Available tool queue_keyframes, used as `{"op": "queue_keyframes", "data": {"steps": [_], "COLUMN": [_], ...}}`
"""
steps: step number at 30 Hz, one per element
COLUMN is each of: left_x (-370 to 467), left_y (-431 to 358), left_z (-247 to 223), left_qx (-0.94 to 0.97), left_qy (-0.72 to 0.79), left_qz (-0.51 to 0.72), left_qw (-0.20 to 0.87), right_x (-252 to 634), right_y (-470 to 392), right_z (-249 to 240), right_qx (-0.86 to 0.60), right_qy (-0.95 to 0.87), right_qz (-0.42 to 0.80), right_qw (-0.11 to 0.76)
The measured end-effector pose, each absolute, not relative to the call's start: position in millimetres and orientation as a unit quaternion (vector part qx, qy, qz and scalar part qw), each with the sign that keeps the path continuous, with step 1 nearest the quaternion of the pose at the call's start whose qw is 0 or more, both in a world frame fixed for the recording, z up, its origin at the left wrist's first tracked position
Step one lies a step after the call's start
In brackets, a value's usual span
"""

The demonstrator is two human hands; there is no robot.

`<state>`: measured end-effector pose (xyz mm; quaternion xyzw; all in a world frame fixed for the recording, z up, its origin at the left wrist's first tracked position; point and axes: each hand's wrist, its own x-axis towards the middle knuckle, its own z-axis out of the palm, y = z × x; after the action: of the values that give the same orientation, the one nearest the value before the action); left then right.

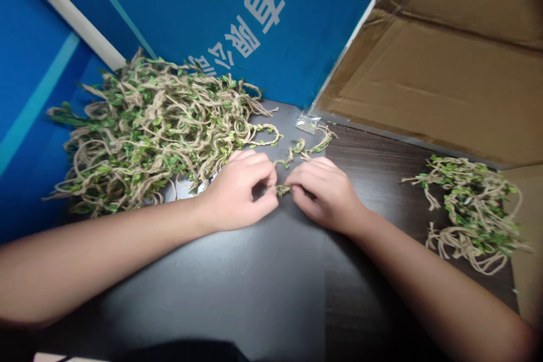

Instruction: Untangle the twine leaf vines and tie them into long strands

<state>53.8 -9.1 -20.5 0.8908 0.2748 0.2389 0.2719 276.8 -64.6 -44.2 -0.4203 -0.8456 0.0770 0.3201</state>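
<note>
Both hands meet low over the middle of the table, pinching a short stretch of leafy twine (283,190) between them. My left hand (244,189) is closed, thumb and fingertips together at the twine's left end. My right hand (322,192) pinches its right end, fingers curled. Just beyond the hands lies a looped, knotted piece of leafy twine (302,150); whether it joins the held stretch I cannot tell. A large tangled heap of leafy twine (169,124) rises behind and left of my left hand.
A smaller pile of leafy twine (475,209) lies at the right, by a cardboard panel (458,85). A small clear plastic bag (308,123) sits near the back. A blue printed panel (169,5) stands behind the grey-and-dark-wood table (237,294).
</note>
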Motion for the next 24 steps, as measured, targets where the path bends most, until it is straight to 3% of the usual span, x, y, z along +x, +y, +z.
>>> {"op": "queue_keyframes", "data": {"steps": [24], "left_x": [52.9], "left_y": [-8.2], "left_z": [-16.9], "left_qx": [0.888], "left_qy": [0.276], "left_qz": [0.203], "left_qw": [0.308], "right_x": [275.9], "right_y": [-66.7], "right_z": [-39.8], "right_qx": [-0.389], "right_qy": [-0.852], "right_qz": [0.115], "right_qw": [0.331]}}
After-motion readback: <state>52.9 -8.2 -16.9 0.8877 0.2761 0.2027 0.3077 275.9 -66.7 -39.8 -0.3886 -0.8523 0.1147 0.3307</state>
